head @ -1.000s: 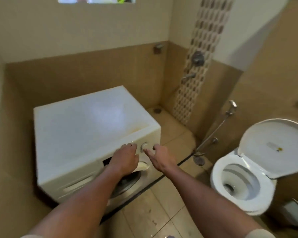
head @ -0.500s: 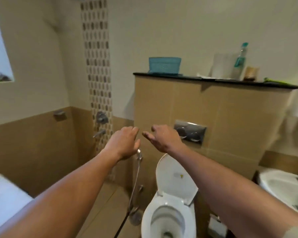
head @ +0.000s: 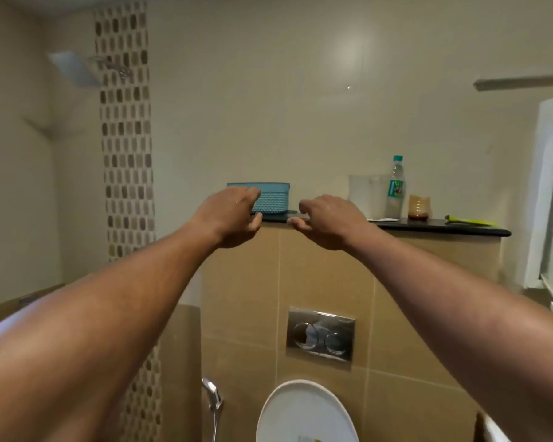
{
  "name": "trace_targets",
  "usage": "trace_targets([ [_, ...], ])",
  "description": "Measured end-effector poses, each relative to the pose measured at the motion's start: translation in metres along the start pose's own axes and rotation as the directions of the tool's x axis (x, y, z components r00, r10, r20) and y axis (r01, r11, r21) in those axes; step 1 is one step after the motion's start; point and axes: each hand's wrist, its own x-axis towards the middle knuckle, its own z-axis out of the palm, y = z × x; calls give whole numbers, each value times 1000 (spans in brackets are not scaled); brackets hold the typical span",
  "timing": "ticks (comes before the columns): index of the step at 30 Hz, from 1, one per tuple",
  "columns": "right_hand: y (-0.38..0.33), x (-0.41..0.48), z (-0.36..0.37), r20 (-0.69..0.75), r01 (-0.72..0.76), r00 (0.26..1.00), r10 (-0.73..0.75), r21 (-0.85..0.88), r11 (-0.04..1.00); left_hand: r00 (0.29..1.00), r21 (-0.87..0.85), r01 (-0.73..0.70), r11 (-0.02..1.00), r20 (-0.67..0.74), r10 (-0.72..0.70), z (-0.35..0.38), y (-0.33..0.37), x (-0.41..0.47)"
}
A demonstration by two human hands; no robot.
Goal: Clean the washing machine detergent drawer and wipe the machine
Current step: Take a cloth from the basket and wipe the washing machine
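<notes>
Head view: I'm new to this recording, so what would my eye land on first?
Two bare arms fill the frame, with the left hand and right hand raised, holding nothing, at a black ledge. A blue basket stands on it just behind the left hand, a clear bottle farther right; a toilet lid shows below.

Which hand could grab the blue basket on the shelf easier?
Probably the left. The left hand overlaps the left end of the blue basket, fingers loosely curled. The right hand hovers off to the basket's other side, by the black shelf.
</notes>
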Motion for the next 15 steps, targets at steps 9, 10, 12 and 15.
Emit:
trace_targets([
  [9, 22, 147, 48, -109, -43, 994, 27, -148, 988, 997, -59, -16, 998, -72, 12, 75, -112, 124],
  [10, 21, 161, 56, -105, -39, 994, 22, -160, 986, 998, -62, -21, 998, -62, 18, 87, -123, 135],
  [12, 21, 195, 77, -92, -35, 996, 19, -175, 984, 999, -60, -32, 998, -37, 30, 115, -149, 159],
  [15, 23, 233, 107, -83, -54, 996, 40, -180, 982, 999, -50, -40, 998, -13, 40, 157, -180, 190],
])
